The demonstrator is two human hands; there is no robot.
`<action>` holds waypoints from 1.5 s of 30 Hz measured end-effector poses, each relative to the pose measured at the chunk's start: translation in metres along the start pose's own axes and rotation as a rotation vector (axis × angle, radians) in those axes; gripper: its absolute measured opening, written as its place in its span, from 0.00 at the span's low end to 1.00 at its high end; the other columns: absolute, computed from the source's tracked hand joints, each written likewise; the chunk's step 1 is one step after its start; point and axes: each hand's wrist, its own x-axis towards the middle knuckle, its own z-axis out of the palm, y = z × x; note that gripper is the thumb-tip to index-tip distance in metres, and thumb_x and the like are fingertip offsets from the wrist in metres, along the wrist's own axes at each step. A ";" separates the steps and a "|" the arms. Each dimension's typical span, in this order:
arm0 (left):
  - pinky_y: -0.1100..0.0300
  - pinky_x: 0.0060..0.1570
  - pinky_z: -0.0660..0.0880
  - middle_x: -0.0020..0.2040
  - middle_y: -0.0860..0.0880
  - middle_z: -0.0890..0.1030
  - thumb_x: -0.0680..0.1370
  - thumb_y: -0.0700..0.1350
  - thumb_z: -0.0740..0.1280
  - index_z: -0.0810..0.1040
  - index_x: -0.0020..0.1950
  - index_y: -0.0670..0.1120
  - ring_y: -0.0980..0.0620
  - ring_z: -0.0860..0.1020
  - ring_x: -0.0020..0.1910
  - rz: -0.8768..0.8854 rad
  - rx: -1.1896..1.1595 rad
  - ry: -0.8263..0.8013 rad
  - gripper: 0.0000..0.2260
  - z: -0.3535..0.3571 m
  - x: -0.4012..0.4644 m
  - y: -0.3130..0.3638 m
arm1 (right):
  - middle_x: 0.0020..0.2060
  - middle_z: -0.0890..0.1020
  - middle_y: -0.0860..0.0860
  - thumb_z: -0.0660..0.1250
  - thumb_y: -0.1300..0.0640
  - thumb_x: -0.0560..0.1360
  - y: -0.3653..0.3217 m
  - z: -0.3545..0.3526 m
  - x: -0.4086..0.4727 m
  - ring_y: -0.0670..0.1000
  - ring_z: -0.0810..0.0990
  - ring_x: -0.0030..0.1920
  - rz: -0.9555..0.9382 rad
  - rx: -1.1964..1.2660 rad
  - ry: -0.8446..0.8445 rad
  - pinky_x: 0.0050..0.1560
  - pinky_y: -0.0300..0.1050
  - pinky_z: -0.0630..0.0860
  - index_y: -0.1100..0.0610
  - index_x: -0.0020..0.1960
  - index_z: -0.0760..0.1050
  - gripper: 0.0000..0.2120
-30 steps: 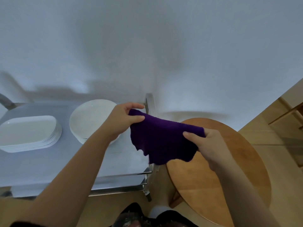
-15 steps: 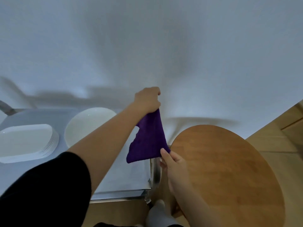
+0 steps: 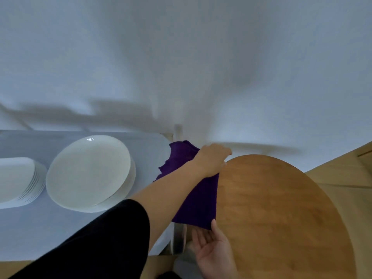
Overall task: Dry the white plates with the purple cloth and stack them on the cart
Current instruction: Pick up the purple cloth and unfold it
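White cloth covers the cart top [image 3: 60, 228], the biggest surface in reach and the landmark for the rest. Just off its right edge stands a round wooden table [image 3: 281, 218], bare where it shows. On the cart, left of centre, sits a stack of round white plates [image 3: 88, 172], and further left, touching the frame edge, a stack of oblong white plates [image 3: 18, 178]; both piles look tidy, and no plate is visible anywhere off the cart, so the drying and stacking appears finished or close to it, though whether more plates wait out of view cannot be told. What seems left is only putting the cloth away. The purple cloth [image 3: 193, 198] hangs stretched over the cart's right edge, between cart and wooden table, its upper end near the cart's far right corner and its lower end near the near corner post. The left hand [image 3: 213, 160], reaching across from a black sleeve [image 3: 100, 244], has its fingers curled over the cloth's upper end and grips it there. The right hand [image 3: 211, 248], below the cart's near right corner, lies palm up with fingers loosely spread; its thumb rises against the cloth's lower hem, and it seems to touch or lightly steady the cloth, not clasp it.
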 end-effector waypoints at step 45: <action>0.57 0.42 0.66 0.42 0.46 0.72 0.82 0.49 0.56 0.69 0.42 0.46 0.49 0.71 0.42 -0.925 -0.893 0.371 0.11 0.032 -0.106 -0.076 | 0.48 0.79 0.52 0.61 0.53 0.79 -0.029 0.095 0.095 0.51 0.78 0.48 -0.423 -0.924 -0.109 0.53 0.49 0.77 0.57 0.54 0.74 0.08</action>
